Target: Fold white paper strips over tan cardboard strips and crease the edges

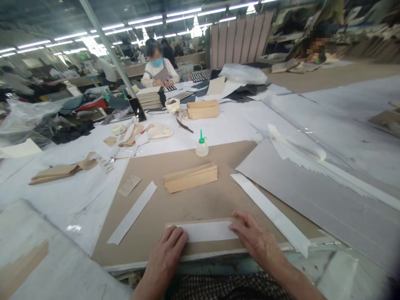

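Note:
A white strip (208, 231) lies level near the front edge of a brown board (146, 216), with a thin tan edge showing along its far side. My left hand (167, 252) bends its fingers over the strip's left end, its thumb hidden. At the right end, my right hand (254, 237) grips the strip between thumb and fingers. Farther back sits a stack of tan strips (190, 178), and behind that stands a small clear bottle (201, 148) with a green spout. Single white strips lie on the left (133, 213) and right (270, 212) of the board.
Large grey sheets (312, 196) overlap the board's right side. Another tan stack (203, 109) and a tape roll (172, 105) lie beyond the bottle. At left are tan pieces (54, 173). A phone (137, 109) leans by a pole (108, 46); a co-worker (159, 73) sits across the table.

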Action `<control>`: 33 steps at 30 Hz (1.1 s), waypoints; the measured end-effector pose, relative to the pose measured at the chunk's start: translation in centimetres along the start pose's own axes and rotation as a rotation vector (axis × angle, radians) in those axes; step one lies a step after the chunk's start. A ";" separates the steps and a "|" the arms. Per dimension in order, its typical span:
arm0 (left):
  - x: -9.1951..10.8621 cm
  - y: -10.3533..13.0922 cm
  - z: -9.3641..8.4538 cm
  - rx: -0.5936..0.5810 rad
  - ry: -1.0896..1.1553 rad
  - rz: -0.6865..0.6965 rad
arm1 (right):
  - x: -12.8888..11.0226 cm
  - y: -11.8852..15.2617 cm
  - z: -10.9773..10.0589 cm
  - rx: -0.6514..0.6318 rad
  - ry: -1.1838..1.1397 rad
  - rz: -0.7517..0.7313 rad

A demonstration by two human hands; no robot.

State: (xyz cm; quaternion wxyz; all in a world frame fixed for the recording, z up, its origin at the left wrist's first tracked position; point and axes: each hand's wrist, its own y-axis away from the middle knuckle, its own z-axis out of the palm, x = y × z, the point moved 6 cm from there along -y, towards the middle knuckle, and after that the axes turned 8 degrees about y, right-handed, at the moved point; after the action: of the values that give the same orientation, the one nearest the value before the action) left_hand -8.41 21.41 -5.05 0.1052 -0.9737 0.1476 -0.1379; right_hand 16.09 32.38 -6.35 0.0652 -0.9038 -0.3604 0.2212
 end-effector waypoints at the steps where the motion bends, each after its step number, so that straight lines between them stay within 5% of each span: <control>1: 0.2 0.4 0.1 0.028 -0.031 0.003 | 0.1 0.2 0.2 -0.010 0.026 -0.021; 9: 0.2 2.2 1.1 0.085 -0.149 0.045 | 1.1 0.5 -0.3 -0.096 0.002 -0.023; 18: 0.7 2.1 1.0 0.056 -0.152 0.009 | 2.6 1.8 -3.1 0.068 -0.186 0.223; 22: 4.4 -0.7 1.9 0.127 -0.012 0.072 | 1.0 3.3 -3.0 0.060 -0.118 0.125; 27: 9.3 -6.1 4.0 0.060 0.172 0.087 | 0.4 3.6 -3.1 0.019 -0.041 0.044; 33: 10.4 -7.7 4.4 0.084 0.111 0.122 | 0.3 3.5 -2.8 -0.017 0.034 -0.014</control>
State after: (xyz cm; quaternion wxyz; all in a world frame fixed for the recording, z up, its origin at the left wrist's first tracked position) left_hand 4.42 26.02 -4.79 0.1460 -0.9485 0.2065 -0.1910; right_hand 19.64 30.13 -4.92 0.0650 -0.9055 -0.3673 0.2023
